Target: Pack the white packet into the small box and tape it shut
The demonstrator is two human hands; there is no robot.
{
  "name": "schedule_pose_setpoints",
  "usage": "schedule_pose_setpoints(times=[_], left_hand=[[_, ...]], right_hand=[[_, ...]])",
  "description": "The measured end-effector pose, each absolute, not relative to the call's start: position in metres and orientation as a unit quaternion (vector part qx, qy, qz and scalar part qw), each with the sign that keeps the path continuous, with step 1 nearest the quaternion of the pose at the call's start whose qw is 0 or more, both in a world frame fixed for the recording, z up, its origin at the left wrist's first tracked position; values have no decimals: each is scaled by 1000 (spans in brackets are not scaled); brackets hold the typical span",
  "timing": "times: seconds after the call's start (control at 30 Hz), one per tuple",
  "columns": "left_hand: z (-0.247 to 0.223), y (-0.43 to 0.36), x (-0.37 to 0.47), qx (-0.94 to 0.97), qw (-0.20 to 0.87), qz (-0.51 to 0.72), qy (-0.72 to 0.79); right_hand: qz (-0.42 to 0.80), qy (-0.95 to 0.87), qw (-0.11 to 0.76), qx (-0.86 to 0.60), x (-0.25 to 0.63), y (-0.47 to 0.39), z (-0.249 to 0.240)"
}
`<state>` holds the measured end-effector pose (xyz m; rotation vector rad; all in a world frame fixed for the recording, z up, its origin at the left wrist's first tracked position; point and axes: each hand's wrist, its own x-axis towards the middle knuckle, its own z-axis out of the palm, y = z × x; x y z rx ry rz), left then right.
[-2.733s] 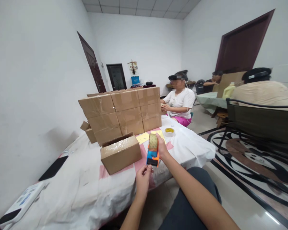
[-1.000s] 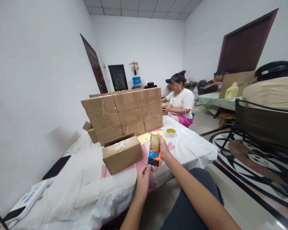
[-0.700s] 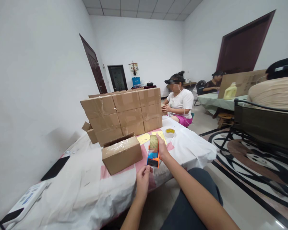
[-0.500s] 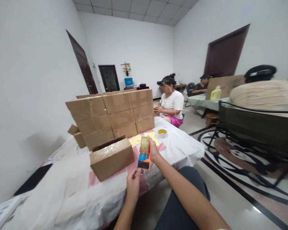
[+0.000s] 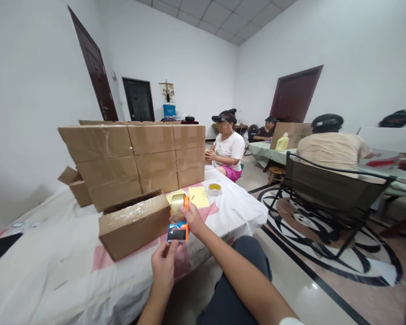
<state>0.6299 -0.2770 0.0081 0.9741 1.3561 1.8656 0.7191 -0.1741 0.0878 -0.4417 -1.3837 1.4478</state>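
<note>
My right hand (image 5: 192, 217) is wrapped round the side of an orange and blue tape dispenser (image 5: 177, 225), which carries a roll of clear yellowish tape (image 5: 177, 204). Just below the dispenser's front edge, my left hand (image 5: 164, 262) is closed in a pinch with its fingertips at that edge. Whether a tape end sits between those fingertips is too small to make out. To the left of the dispenser stands a cardboard box (image 5: 138, 228) with a raised flap along its far side and shiny tape on it.
Stacked cardboard boxes (image 5: 155, 158) rise behind the single box. A small open box (image 5: 77, 187) sits at their left. Beyond the dispenser lie yellow sheets (image 5: 198, 197) and a tape roll (image 5: 214, 188). A person (image 5: 228, 149) sits past the table; others sit at the right.
The view has swung to the right, so everything shifts left in the picture. The dispenser has turned slightly, and my left fingertips are now closer under its front edge.
</note>
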Motion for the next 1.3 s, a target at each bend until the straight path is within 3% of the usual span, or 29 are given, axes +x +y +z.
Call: schedule_pose_setpoints(times=[0.33, 1.3], left_hand=[[11, -276, 637, 359, 322, 729, 485], [26, -278, 636, 384, 327, 725, 470]], right_hand=[[532, -571, 583, -224, 717, -184, 90], [507, -561, 602, -255, 717, -181, 83]])
